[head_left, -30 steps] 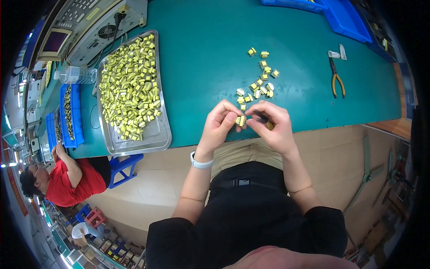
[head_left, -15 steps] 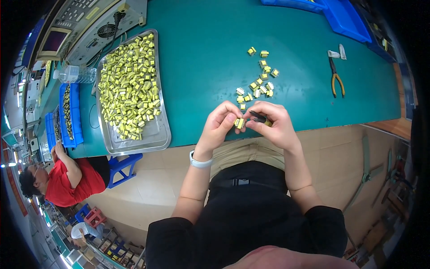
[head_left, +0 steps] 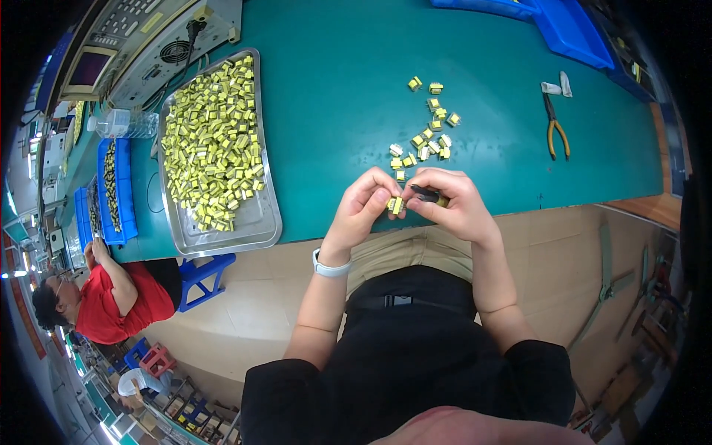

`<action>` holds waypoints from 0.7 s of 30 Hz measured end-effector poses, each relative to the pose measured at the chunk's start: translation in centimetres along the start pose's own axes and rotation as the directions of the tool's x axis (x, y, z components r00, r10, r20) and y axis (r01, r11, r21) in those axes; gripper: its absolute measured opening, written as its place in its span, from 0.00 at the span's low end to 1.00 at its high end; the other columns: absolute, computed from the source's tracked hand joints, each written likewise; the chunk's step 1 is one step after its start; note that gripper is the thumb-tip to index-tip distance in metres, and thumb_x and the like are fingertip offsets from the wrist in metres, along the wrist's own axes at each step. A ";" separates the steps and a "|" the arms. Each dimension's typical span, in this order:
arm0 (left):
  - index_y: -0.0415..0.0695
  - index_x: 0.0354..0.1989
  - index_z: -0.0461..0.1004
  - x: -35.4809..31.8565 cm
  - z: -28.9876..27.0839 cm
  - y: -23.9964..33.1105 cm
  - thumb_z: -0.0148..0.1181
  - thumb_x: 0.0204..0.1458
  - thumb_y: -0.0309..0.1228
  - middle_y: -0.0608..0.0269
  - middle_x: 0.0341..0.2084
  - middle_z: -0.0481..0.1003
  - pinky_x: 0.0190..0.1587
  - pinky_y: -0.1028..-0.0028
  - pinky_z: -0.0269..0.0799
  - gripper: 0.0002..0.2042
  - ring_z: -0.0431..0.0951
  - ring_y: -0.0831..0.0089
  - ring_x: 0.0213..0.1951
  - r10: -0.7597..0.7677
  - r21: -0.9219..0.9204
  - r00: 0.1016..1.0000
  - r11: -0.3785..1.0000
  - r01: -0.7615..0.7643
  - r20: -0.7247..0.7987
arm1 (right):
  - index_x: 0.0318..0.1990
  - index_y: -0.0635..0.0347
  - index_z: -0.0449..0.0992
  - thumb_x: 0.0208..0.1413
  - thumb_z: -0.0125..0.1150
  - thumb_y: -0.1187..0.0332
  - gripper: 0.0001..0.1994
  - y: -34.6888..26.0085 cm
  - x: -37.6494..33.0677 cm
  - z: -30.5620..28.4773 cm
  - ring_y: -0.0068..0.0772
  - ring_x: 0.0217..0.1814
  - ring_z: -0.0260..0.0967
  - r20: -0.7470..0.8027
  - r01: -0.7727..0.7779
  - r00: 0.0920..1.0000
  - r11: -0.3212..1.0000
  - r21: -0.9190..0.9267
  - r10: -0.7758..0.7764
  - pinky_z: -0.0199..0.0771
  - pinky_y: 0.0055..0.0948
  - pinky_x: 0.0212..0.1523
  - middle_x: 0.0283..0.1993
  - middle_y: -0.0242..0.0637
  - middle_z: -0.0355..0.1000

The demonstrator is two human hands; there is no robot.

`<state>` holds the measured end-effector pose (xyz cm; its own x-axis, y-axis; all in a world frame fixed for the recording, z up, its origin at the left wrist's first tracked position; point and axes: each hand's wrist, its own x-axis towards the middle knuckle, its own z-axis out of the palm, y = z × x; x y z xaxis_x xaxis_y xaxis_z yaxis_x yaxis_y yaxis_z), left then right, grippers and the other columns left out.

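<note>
My left hand (head_left: 365,204) pinches a small yellow-taped component (head_left: 395,205) at the near edge of the green table (head_left: 334,96). My right hand (head_left: 456,206) meets it from the right and grips a small dark tool (head_left: 424,194), with another yellow piece partly hidden under its fingers. Just beyond my hands lies a loose scatter of several like yellow components (head_left: 428,133). A metal tray (head_left: 261,219) heaped with many of the same yellow parts stands to the left.
Yellow-handled pliers (head_left: 555,132) lie at the right of the table. Blue bins (head_left: 564,30) line the far right edge; grey test equipment (head_left: 148,37) and a plastic bottle (head_left: 122,122) sit far left. A person in a red shirt (head_left: 111,300) sits lower left by a blue stool (head_left: 200,274).
My hands stay together at the table edge; the fingers have shifted slightly around the small component. Nothing else has moved.
</note>
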<state>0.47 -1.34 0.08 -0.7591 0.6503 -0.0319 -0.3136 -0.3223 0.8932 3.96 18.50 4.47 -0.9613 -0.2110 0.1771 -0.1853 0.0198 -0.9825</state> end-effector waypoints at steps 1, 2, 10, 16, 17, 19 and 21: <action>0.42 0.39 0.66 0.0 0.0 0.0 0.51 0.65 0.41 0.62 0.32 0.72 0.34 0.79 0.71 0.13 0.73 0.78 0.31 -0.001 0.002 1.000 1.000 0.001 0.001 | 0.36 0.68 0.77 0.52 0.64 0.77 0.05 0.1 0.0 0.0 0.27 0.32 0.74 -0.007 0.003 1.000 1.000 -0.008 -0.003 0.70 0.25 0.33 0.31 0.38 0.76; 0.42 0.39 0.66 0.0 0.0 -0.1 0.51 0.65 0.41 0.62 0.32 0.72 0.34 0.79 0.71 0.13 0.73 0.77 0.31 -0.002 0.004 1.000 1.000 0.002 0.002 | 0.36 0.68 0.77 0.52 0.64 0.77 0.05 0.1 -0.1 0.0 0.27 0.31 0.74 -0.014 0.006 1.000 1.000 -0.016 -0.006 0.70 0.26 0.33 0.31 0.38 0.76; 0.42 0.39 0.66 0.1 0.2 -0.4 0.52 0.65 0.40 0.60 0.34 0.73 0.36 0.76 0.72 0.12 0.73 0.76 0.33 0.060 -0.001 0.998 0.998 -0.060 0.003 | 0.37 0.68 0.75 0.48 0.63 0.79 0.08 -0.1 -0.5 0.3 0.29 0.33 0.75 -0.045 -0.052 0.998 0.997 -0.054 0.049 0.72 0.27 0.35 0.32 0.39 0.75; 0.42 0.39 0.65 0.3 0.3 -0.4 0.52 0.65 0.41 0.60 0.35 0.73 0.37 0.76 0.72 0.13 0.72 0.76 0.33 0.082 0.002 0.996 0.997 -0.082 -0.017 | 0.37 0.69 0.75 0.47 0.63 0.80 0.08 0.1 -0.5 0.6 0.30 0.33 0.75 -0.081 -0.046 0.996 0.997 -0.055 0.041 0.73 0.27 0.33 0.32 0.39 0.75; 0.42 0.39 0.65 0.3 0.3 -0.4 0.52 0.65 0.41 0.59 0.35 0.73 0.37 0.76 0.72 0.13 0.72 0.76 0.33 0.086 0.001 0.996 0.996 -0.086 -0.023 | 0.37 0.69 0.75 0.47 0.63 0.80 0.08 0.0 -0.4 0.6 0.30 0.33 0.76 -0.081 -0.047 0.996 0.997 -0.057 0.043 0.73 0.27 0.34 0.32 0.40 0.75; 0.42 0.39 0.65 0.3 0.3 -0.6 0.52 0.65 0.41 0.59 0.36 0.74 0.37 0.76 0.71 0.13 0.72 0.76 0.34 0.097 0.002 0.995 0.995 -0.097 -0.029 | 0.37 0.69 0.75 0.47 0.63 0.81 0.08 -0.1 -0.3 0.5 0.31 0.33 0.76 -0.075 -0.047 0.996 0.996 -0.072 0.042 0.73 0.27 0.34 0.32 0.40 0.75; 0.42 0.39 0.65 0.3 0.2 -0.6 0.52 0.65 0.41 0.58 0.36 0.74 0.37 0.76 0.71 0.13 0.72 0.76 0.34 0.108 0.004 0.994 0.994 -0.108 -0.035 | 0.37 0.69 0.75 0.47 0.63 0.81 0.08 -0.2 -0.3 0.5 0.31 0.33 0.76 -0.067 -0.046 0.997 0.995 -0.086 0.041 0.74 0.27 0.34 0.32 0.40 0.76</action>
<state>0.53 -0.75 -0.38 -0.8079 0.5873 0.0488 -0.2281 -0.3880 0.8930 4.35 18.04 4.56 -0.9796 -0.1438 0.1406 -0.1574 0.1133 -0.9810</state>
